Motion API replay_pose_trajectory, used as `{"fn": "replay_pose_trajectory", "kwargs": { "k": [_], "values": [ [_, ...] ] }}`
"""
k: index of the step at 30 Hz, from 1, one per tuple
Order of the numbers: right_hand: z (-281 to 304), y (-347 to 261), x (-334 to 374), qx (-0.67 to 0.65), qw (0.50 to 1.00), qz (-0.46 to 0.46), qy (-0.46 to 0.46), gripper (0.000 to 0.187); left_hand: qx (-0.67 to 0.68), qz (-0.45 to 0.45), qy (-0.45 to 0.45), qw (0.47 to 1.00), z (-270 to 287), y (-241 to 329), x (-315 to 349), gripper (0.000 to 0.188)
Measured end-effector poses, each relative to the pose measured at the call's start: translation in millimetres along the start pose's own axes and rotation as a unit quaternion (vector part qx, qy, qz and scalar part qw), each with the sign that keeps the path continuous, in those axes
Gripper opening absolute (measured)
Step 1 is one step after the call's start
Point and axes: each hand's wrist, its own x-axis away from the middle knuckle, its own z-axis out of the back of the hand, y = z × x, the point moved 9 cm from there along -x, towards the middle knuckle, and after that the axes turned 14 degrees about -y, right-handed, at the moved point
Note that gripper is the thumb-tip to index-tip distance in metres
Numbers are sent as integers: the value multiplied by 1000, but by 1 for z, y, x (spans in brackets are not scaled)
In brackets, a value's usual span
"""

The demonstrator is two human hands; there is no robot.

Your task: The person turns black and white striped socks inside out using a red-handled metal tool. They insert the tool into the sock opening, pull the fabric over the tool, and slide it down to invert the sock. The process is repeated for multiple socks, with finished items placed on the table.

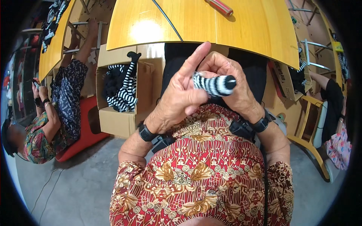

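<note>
A small black-and-white striped knitted tube [215, 85] with a solid black tip is held in front of my body, just off the table's near edge. My left hand [179, 90] grips its left end, thumb laid along it and index finger stretched out straight. Behind and around the tube, the fingers of my right hand [241, 84] are curled, closed on it from the right. Part of the tube is hidden by my fingers, so its far end cannot be made out.
Before me stands a yellow wooden table [256, 34] with a thin dark rod [168, 20] and a red-handled tool [221, 6]. An open cardboard box [117, 122] of striped knitted pieces [126, 92] is at left. Another box [281, 81] stands right. People sit on both sides.
</note>
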Motion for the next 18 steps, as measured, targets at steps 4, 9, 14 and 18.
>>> {"fn": "replay_pose_trajectory", "kwargs": {
  "k": [4, 9, 14, 18],
  "values": [
    [2, 24, 7, -154, 986, -66, 29, 17, 21, -58, 27, 998, 15, 13, -11, 69],
    [-3, 33, 8, -229, 971, -64, -6, 17, 37, -65, 39, 996, 26, 10, -14, 60],
    [-12, 43, 5, -371, 920, -120, -49, 21, 39, -62, 24, 997, 30, 5, -12, 58],
    [-8, 39, 3, -374, 920, -102, -52, 18, 31, -50, 15, 998, 30, 4, -12, 56]
  ]
}}
